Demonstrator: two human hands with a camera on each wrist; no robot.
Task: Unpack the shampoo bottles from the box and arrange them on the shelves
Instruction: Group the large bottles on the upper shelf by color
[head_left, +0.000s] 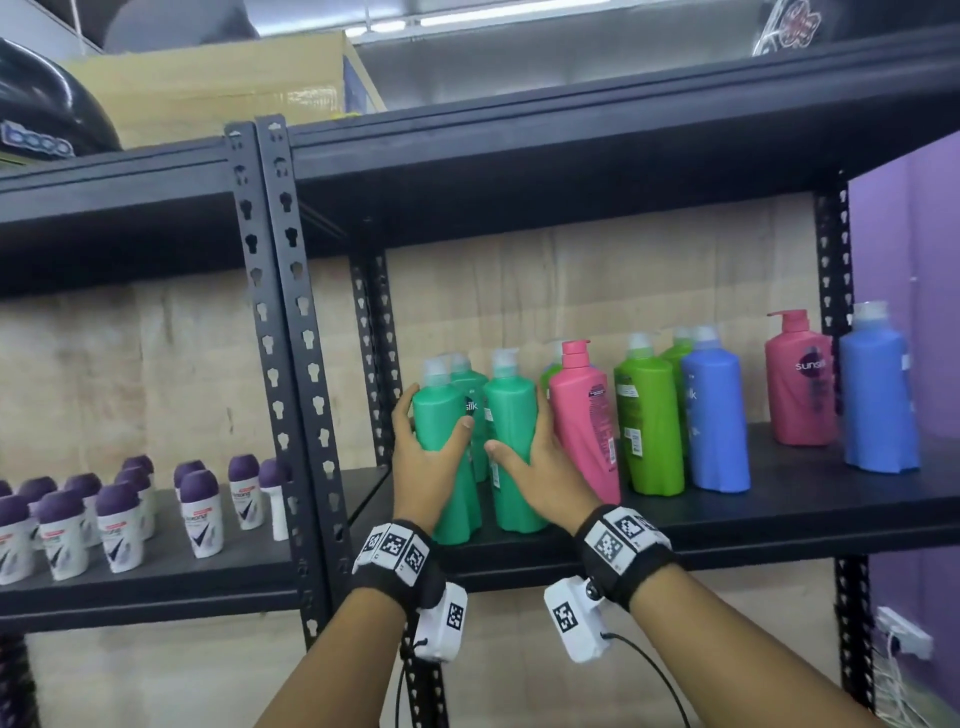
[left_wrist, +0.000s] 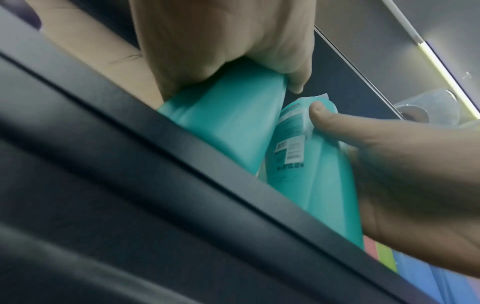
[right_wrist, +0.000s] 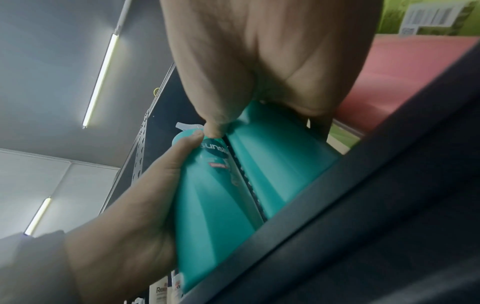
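Two teal shampoo bottles stand upright at the left end of the black shelf (head_left: 779, 514). My left hand (head_left: 423, 454) grips the left teal bottle (head_left: 441, 410), thumb in front and fingers round its far side. The right teal bottle (head_left: 514, 415) is held by my right hand (head_left: 535, 467) in the same way. A third teal bottle (head_left: 467, 376) stands just behind them. In the left wrist view my left hand (left_wrist: 221, 41) wraps the left bottle (left_wrist: 221, 127). From the right wrist, my right hand (right_wrist: 259, 51) clasps the right bottle (right_wrist: 280, 160) beside the labelled one (right_wrist: 207, 195).
To the right stand a pink bottle (head_left: 584, 421), green bottles (head_left: 647, 421), a blue one (head_left: 714, 415), then another pink (head_left: 800, 379) and blue (head_left: 878, 395). A steel upright (head_left: 291, 364) borders the left. Several roll-on deodorants (head_left: 119, 519) fill the neighbouring shelf. A cardboard box (head_left: 218, 88) sits on top.
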